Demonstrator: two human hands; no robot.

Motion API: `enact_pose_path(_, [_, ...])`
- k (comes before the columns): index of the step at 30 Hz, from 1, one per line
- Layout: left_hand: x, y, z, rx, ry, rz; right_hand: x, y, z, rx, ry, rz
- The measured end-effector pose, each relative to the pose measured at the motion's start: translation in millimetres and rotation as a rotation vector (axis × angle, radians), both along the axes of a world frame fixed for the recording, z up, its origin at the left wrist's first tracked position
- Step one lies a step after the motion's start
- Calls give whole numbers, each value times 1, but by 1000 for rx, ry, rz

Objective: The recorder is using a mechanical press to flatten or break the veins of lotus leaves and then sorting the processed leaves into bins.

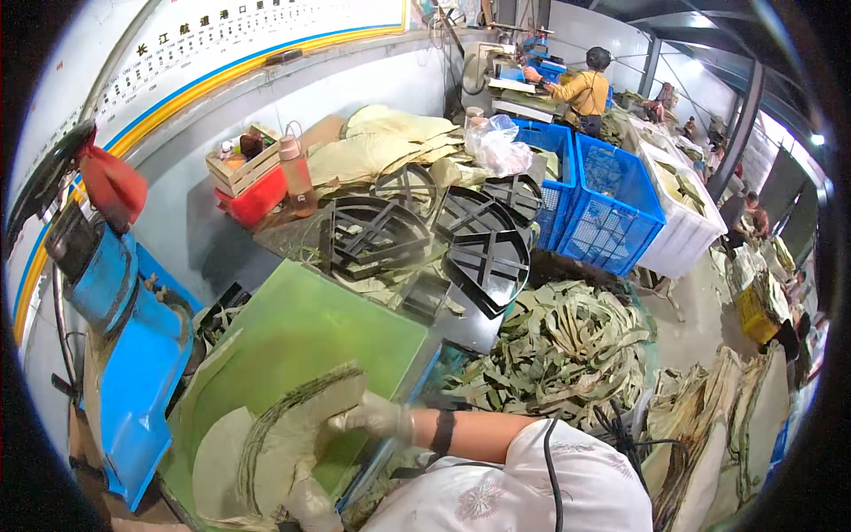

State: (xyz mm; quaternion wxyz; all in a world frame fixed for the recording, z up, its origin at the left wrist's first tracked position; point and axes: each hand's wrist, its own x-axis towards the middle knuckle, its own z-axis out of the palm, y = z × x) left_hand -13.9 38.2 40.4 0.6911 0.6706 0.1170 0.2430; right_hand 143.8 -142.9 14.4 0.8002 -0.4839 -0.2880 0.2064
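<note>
Right gloved hand (377,417) — fingers closed on the inner edge of a thick, fanned stack of pale grey-green dried leaf sheets (306,417). Left gloved hand (310,504) is at the stack's near end; its fingertips are partly hidden, can't tell if pinching or just pressing. Stack sits between the two hands, over a flat, translucent green board (324,319). Two-point hold probably keeps loose layers from sliding apart; board likely gives a smooth surface to square them on.

Beyond the right fingers, past the board's far edge: black metal half-round frames with crossbars (381,235) — they'd limit reach that way. Right of those fingers: a loose heap of olive-green leaf strips (567,355). Left of both hands: a bright blue, trough-shaped panel (133,408). Far beyond, to the right: blue plastic mesh crates (612,239).
</note>
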Motion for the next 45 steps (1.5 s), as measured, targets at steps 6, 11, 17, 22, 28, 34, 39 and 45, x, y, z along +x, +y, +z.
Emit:
enact_pose_path(6, [-33, 1, 1, 36, 69, -31, 1, -4, 2, -149, -68, 28])
enact_pose_path(11, [-34, -17, -10, 83, 169, -34, 0, -3, 7, -161, -293, -76])
enact_pose_path(17, [-60, -6, -20, 230, 180, 30, -20, 32, 13, -23, 150, 393])
enact_pose_path(22, [-89, 12, -45, 515, 144, 65, -41, 46, 10, -22, 197, 493])
enact_pose_path(28, [-113, 34, -80, 879, 55, 147, -40, 43, 35, -68, 200, 488])
enact_pose_path(34, [-84, 0, -27, 675, 83, 21, -30, 42, 8, -160, 244, 490])
enact_pose_path(39, [-82, -23, 11, -76, 414, 163, -33, 29, 30, -115, 167, 477])
enact_pose_path(45, [-58, -23, 18, -196, 105, 7, -14, 11, 60, -403, -146, 500])
